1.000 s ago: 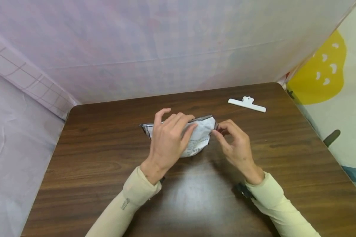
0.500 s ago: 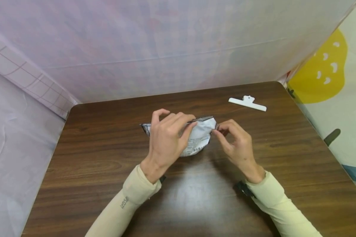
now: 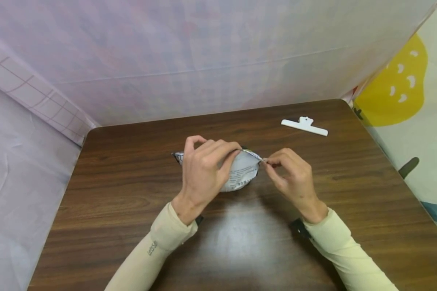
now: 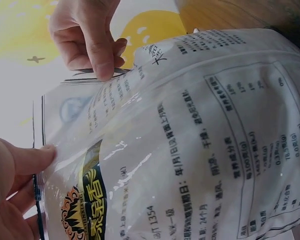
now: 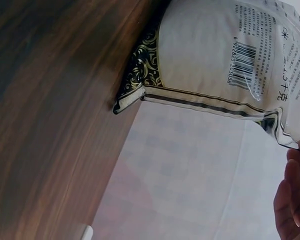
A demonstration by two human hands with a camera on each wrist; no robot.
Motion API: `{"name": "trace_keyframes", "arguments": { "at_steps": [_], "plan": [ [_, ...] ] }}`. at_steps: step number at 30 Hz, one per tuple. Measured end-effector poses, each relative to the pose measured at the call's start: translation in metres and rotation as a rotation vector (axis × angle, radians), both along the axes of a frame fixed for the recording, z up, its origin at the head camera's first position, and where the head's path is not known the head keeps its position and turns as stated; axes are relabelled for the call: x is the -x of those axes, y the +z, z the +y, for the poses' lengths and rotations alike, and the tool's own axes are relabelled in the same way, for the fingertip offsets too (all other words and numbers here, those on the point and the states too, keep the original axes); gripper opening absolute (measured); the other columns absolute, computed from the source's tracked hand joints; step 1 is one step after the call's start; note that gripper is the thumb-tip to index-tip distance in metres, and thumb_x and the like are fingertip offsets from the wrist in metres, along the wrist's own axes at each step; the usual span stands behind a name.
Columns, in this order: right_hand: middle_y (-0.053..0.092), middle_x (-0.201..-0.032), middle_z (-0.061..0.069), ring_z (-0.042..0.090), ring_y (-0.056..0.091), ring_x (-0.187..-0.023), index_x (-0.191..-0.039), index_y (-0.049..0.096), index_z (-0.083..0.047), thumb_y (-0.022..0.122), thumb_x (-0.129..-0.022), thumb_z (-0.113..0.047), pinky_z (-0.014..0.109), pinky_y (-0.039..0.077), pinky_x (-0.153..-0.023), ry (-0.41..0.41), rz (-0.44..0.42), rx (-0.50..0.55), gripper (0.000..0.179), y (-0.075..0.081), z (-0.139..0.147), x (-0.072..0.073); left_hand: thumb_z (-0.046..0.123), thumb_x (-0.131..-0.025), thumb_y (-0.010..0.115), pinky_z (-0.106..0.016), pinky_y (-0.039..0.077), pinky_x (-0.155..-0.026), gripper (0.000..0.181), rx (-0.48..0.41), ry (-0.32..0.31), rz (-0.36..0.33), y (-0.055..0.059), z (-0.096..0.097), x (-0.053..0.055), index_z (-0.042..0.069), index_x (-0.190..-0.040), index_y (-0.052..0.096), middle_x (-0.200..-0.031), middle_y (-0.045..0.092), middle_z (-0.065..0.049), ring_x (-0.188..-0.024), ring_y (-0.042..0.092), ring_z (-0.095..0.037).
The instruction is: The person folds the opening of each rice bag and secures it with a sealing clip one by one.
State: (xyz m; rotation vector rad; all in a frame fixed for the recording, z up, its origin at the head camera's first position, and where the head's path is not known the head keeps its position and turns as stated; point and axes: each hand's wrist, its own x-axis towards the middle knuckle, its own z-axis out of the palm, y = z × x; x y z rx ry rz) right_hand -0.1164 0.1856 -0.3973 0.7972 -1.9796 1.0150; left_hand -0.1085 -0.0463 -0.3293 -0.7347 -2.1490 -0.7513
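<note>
A printed bag of rice (image 3: pixel 245 171), whitish with black-and-gold patterned sides, stands upright mid-table. My left hand (image 3: pixel 204 169) pinches its top edge between thumb and fingers, the index raised off it in the head view. At the top right corner, my right hand (image 3: pixel 293 176) pinches the edge between thumb and forefinger. The left wrist view shows the bag's clear upper part (image 4: pixel 65 120) drawn between the two hands. A barcode (image 5: pixel 242 65) and the lower seam face the right wrist camera. The left hand hides much of the bag in the head view.
A white wide-bar clip (image 3: pixel 304 126) lies toward the back right of the dark wooden table (image 3: pixel 131 202). Behind the table hangs a pale checked cloth (image 3: pixel 204 60). A cloth with a yellow fruit print (image 3: pixel 397 85) hangs on the right.
The bag's top right corner has turned from a broad flap to a narrow edge pulled taut. My right hand has shifted slightly right with it; the left hand has barely moved.
</note>
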Motion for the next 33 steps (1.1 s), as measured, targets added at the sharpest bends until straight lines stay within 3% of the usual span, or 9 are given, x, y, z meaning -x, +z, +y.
{"name": "trace_keyframes", "arguments": {
  "at_steps": [6, 13, 18, 24, 33],
  "plan": [
    [0.074, -0.084, 0.013, 0.025, 0.068, -0.077, -0.086, 0.072, 0.004, 0.072, -0.086, -0.001, 0.020, 0.054, -0.083, -0.003, 0.016, -0.032, 0.005, -0.0011, -0.0003, 0.0000, 0.020, -0.097, 0.075, -0.039, 0.045, -0.093, 0.008, 0.036, -0.005, 0.001, 0.0012, -0.0014, -0.0012, 0.016, -0.101, 0.081, -0.090, 0.081, 0.005, -0.075, 0.074, -0.009],
    [0.071, -0.086, 0.010, 0.021, 0.066, -0.079, -0.092, 0.071, 0.002, 0.073, -0.081, 0.006, 0.021, 0.053, -0.081, -0.024, -0.004, -0.110, 0.012, 0.0009, 0.0027, -0.0004, 0.021, -0.096, 0.075, -0.037, 0.047, -0.094, 0.009, 0.109, -0.016, 0.000, 0.0044, 0.0003, -0.0012, 0.016, -0.103, 0.079, -0.095, 0.080, 0.005, -0.079, 0.072, -0.009],
    [0.070, -0.087, 0.008, 0.022, 0.066, -0.079, -0.093, 0.069, -0.001, 0.068, -0.089, -0.006, 0.033, 0.055, -0.074, -0.077, 0.012, -0.218, 0.007, 0.0022, 0.0040, 0.0011, 0.022, -0.097, 0.075, -0.036, 0.047, -0.093, 0.011, 0.142, -0.001, 0.012, 0.0041, 0.0021, -0.0018, 0.017, -0.104, 0.080, -0.098, 0.080, 0.006, -0.081, 0.072, -0.009],
    [0.068, -0.081, 0.007, 0.024, 0.061, -0.068, -0.090, 0.069, -0.004, 0.061, -0.096, -0.017, 0.039, 0.051, -0.061, -0.150, 0.106, -0.323, 0.017, 0.0021, 0.0036, 0.0012, 0.020, -0.097, 0.074, -0.036, 0.048, -0.092, 0.009, 0.123, 0.011, 0.022, 0.0025, 0.0036, -0.0010, 0.017, -0.101, 0.081, -0.095, 0.080, 0.006, -0.077, 0.071, -0.009],
    [0.066, -0.074, 0.004, 0.019, 0.054, -0.058, -0.089, 0.070, -0.005, 0.057, -0.101, -0.019, 0.035, 0.044, -0.052, -0.175, 0.174, -0.356, 0.022, 0.0015, 0.0037, -0.0001, 0.019, -0.095, 0.076, -0.037, 0.047, -0.090, 0.008, 0.086, 0.010, 0.011, 0.0027, 0.0039, -0.0010, 0.017, -0.098, 0.082, -0.092, 0.081, 0.006, -0.074, 0.072, -0.008]
  ]
}}
